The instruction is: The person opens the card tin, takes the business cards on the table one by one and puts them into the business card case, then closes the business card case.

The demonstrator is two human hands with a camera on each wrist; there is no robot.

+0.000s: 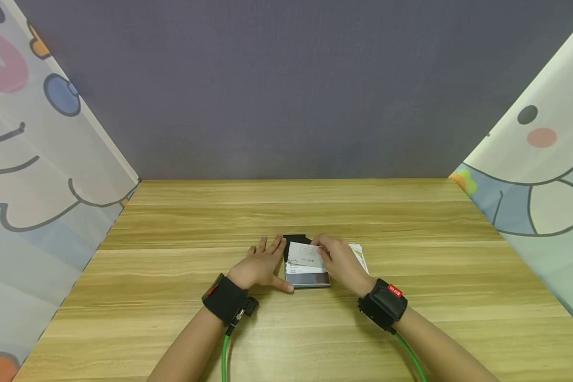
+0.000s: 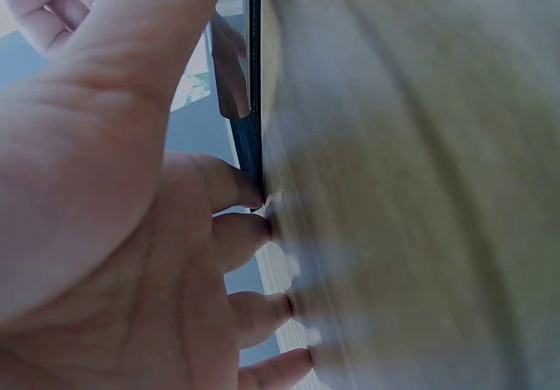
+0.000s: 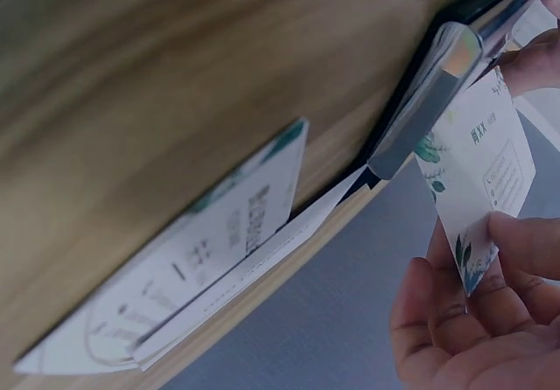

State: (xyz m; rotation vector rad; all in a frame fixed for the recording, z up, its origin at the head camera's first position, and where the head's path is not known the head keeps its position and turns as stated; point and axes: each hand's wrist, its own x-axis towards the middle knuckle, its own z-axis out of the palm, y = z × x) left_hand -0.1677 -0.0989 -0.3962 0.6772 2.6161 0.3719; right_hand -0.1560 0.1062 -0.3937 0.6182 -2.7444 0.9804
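A business card case with a silver metal front and a dark opened part lies on the table between both hands. My left hand rests flat with fingers spread, thumb and index finger right at the case's left side. Between the thumb and fingers of my right hand is a white business card with green leaf print, tilted over the case. Cards with similar print show in the case under it. Beside the case, partly hidden by the right hand, lie more loose cards.
The wood-grain table meets a grey panel at the back. Cartoon-printed sheets stand along both sides. Each wrist wears a black strap with a green cable running toward the front edge.
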